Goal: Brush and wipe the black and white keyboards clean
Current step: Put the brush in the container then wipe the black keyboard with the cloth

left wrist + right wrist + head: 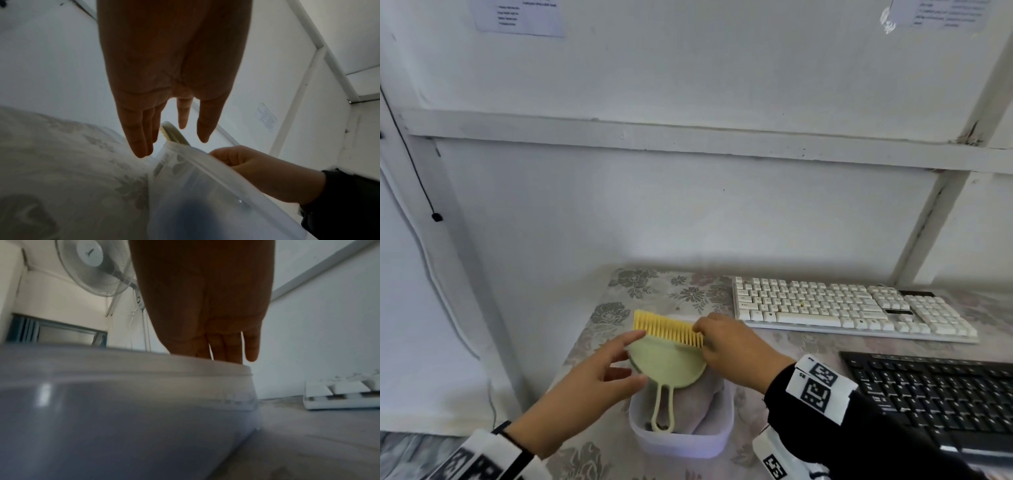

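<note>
Over the translucent plastic tub [681,442] on the counter [808,346], both hands meet at a pale green brush [667,359]. It has a flat, half-round plastic body, a straight row of stiff yellow bristles along its far edge, and a slim looped handle dipping into the tub, where a greyish cloth [709,397] lies bunched. The right hand [736,346] pinches the brush at the right end of the bristles. The left hand [585,380] is released, its fingers straight and spread, the tips touching the body's left edge. The counter wears a pale floral-patterned cover. Well to the right lie the white keyboard [852,308], its blocky keycaps slightly yellowed, and nearer, the low-profile black keyboard [935,394], apart from each other.
</note>
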